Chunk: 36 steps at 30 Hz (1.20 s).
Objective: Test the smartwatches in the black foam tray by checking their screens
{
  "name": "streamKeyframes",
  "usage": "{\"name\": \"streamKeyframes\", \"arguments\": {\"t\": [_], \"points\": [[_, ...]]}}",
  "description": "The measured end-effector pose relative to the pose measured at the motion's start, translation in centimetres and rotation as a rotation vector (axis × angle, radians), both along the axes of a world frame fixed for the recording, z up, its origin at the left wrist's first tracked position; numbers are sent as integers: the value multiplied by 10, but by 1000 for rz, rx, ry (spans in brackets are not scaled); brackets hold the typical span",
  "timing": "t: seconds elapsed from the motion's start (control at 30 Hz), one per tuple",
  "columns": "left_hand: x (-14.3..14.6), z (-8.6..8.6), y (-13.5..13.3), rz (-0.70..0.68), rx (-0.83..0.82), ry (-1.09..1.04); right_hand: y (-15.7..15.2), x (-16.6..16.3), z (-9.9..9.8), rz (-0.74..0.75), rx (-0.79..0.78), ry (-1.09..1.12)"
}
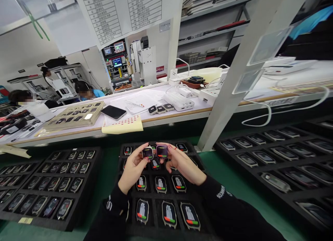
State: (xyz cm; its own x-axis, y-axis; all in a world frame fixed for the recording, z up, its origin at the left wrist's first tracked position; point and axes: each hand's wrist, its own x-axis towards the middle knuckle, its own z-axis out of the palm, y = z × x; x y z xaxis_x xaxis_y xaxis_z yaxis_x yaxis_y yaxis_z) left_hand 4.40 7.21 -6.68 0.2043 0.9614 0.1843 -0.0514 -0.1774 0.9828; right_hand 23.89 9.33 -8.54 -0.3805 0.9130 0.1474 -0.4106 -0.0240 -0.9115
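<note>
My left hand (pixel 134 167) grips a light-framed smartwatch case (pixel 147 153) between thumb and fingers, its lit screen facing me. Beside it, my right hand (pixel 180 161) holds a purple smartwatch case (pixel 162 151), also with its screen towards me. Both are raised over a black foam tray (pixel 152 194). Rows of strapless watch cases sit in the tray's pockets, such as a lit watch (pixel 160 184) below my hands. Their screens show white text with red and green bars. My hands and sleeves cover some of the pockets.
More foam trays of watches stand at left (pixel 85 185) and right (pixel 256 177). Behind runs a bench with a phone (pixel 113 112), three small watches (pixel 161 109), a white power strip (pixel 179 100) and a beige tray (pixel 75 116). A white post (pixel 234 78) rises right of my hands.
</note>
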Motion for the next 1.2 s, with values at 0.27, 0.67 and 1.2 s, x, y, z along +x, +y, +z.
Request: {"name": "streamKeyframes", "arguments": {"t": [0.27, 0.67, 1.2], "points": [[0, 4, -2, 49, 81, 48, -1, 1, 4, 22, 68, 35], [-1, 10, -1, 91, 137, 66, 0, 2, 18, 13, 100, 40], [-2, 30, 11, 119, 200, 52, 14, 7, 46, -34, 163, 11]]}}
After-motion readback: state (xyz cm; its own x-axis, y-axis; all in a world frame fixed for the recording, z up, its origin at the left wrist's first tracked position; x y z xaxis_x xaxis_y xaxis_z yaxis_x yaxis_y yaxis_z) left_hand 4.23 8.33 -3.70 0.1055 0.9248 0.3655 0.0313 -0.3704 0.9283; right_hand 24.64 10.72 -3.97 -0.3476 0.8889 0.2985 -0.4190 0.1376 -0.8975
